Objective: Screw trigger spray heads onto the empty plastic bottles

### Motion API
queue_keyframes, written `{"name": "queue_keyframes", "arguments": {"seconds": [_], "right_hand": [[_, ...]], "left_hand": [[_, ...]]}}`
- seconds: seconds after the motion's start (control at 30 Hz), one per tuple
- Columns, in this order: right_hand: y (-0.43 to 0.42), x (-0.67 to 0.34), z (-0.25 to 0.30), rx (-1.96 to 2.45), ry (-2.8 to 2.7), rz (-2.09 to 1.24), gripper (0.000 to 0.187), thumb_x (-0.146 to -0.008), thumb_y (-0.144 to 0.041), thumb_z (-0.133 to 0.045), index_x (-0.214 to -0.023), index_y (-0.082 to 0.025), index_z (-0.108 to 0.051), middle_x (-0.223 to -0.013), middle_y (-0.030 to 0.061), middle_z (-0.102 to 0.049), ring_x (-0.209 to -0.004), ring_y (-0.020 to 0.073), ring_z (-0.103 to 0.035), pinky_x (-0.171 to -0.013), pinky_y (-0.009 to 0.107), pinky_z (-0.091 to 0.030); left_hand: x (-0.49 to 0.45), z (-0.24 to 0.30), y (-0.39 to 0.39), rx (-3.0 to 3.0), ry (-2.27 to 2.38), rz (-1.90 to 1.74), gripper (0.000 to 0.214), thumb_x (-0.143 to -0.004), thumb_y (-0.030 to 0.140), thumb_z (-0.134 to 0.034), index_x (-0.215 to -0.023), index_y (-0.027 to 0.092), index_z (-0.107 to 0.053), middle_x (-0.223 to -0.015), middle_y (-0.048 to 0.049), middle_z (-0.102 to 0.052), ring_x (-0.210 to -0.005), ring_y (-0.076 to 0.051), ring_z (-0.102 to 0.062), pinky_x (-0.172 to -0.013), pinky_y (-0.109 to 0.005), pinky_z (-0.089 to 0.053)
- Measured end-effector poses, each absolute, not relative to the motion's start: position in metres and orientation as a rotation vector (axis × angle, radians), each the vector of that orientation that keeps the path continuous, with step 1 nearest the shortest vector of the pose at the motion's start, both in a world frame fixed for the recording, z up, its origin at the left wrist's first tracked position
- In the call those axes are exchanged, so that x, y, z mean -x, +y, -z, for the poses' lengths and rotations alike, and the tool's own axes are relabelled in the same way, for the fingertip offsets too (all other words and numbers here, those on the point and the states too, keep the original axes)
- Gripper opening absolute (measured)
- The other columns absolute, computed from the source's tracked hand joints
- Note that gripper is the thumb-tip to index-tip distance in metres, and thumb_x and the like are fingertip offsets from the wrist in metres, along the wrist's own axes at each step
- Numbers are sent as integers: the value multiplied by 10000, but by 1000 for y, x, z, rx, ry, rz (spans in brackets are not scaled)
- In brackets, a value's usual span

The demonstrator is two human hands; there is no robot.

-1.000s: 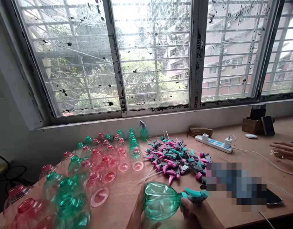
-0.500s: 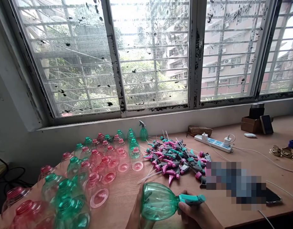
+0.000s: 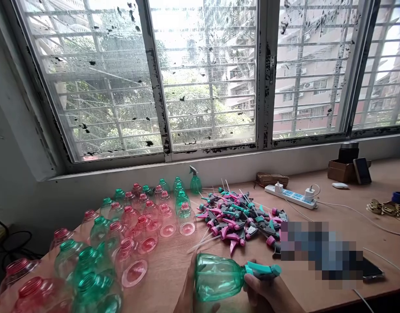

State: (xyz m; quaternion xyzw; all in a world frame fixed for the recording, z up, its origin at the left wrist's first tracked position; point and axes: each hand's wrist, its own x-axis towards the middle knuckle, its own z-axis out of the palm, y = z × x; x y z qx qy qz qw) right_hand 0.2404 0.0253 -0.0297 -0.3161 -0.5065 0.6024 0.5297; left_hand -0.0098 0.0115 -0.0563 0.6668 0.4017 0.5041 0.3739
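A clear green spray bottle [image 3: 219,278] lies sideways in the air just above the table's near side, its neck pointing right. My left hand [image 3: 187,284] is wrapped round its base end, with some fingers seen through the plastic. At the neck, my right hand [image 3: 268,292] grips the teal and grey spray head [image 3: 263,270], thumb on the collar. The head sits on the bottle's mouth; the thumb partly hides the collar, so how tightly it fits cannot be seen. Beyond the hands lies a heap of pink, teal and grey spray heads [image 3: 239,215] with thin tubes.
Several open red bottles [image 3: 134,265] and green bottles [image 3: 97,291] stand upright on the left. One green bottle with a sprayer [image 3: 195,182] stands by the wall. A white power strip [image 3: 290,196], a phone [image 3: 371,267], cables and a small cardboard box [image 3: 341,170] lie to the right.
The held bottle has turned slightly and dropped a little at its base end. Both hands keep their hold. The camera view has shifted slightly.
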Motion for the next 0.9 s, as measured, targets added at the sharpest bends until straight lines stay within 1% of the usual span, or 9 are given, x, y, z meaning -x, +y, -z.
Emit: {"name": "queue_keyframes", "arguments": {"seconds": [0.13,0.27,0.37,0.43,0.5,0.6,0.7,0.83,0.9], "right_hand": [[25,-239,29,807,-1199,-1433,421,-722,-576,-829,-790,-204,-643,-619,-13,-709,-458,132,-557,-484,253,-384],[25,-240,29,829,-1172,-1449,445,-712,-612,-819,-717,-199,-652,-616,-13,-690,-465,139,-563,-485,260,-412],[26,-240,30,805,-1152,-1451,420,-744,-582,-809,-693,-194,-655,-606,-12,-684,-477,137,-570,-497,259,-428],[27,-239,32,794,-1119,-1472,412,-719,-570,-836,-784,-203,-660,-618,-16,-700,-462,136,-568,-476,253,-419],[27,-238,33,785,-1106,-1485,447,-693,-564,-858,-863,-209,-647,-621,-20,-713,-438,132,-558,-451,245,-403],[27,-237,32,767,-1126,-1475,445,-699,-552,-860,-857,-204,-634,-614,-21,-712,-424,122,-553,-444,235,-393],[26,-237,30,788,-1132,-1455,434,-708,-551,-852,-862,-204,-643,-620,-16,-721,-431,131,-567,-446,239,-406],[26,-237,29,826,-1115,-1427,423,-714,-578,-834,-795,-200,-663,-596,-17,-698,-434,139,-568,-450,252,-425],[27,-237,30,818,-1103,-1433,434,-697,-586,-842,-812,-202,-674,-592,-21,-696,-424,129,-551,-446,249,-424]], "left_hand": [[12,57,16,-1638,951,-1268,1198,-729,665,-787,-1631,283,-96,-1699,-135,-269,-1497,-427,-372,-1257,-506,-249],[11,49,16,-1622,963,-1230,1131,-722,667,-792,-1611,252,-228,-1663,-138,-352,-1533,-434,-283,-1256,-515,-254],[10,45,15,-1646,1023,-1285,992,-795,711,-684,-1591,262,-296,-1684,-117,-309,-1564,-401,-210,-1271,-484,-214],[9,45,14,-1647,1022,-1287,969,-824,748,-610,-1597,267,-275,-1678,-124,-325,-1554,-397,-251,-1264,-490,-227],[9,44,13,-1644,971,-1263,1074,-777,749,-670,-1615,277,-192,-1667,-141,-353,-1513,-417,-346,-1235,-509,-295],[8,44,13,-1650,885,-1235,1179,-730,716,-748,-1619,274,-112,-1612,-175,-443,-1458,-434,-438,-1179,-512,-393],[8,45,13,-1654,868,-1225,1138,-768,709,-716,-1615,265,-99,-1561,-191,-506,-1463,-433,-431,-1165,-517,-411],[11,44,13,-1755,965,-1280,1155,-710,655,-806,-1609,274,-188,-1676,-148,-326,-1544,-421,-262,-1248,-498,-263],[12,43,11,-1722,1024,-1228,1127,-742,641,-787,-1617,287,-171,-1638,-139,-402,-1507,-414,-357,-1216,-474,-343]]}}
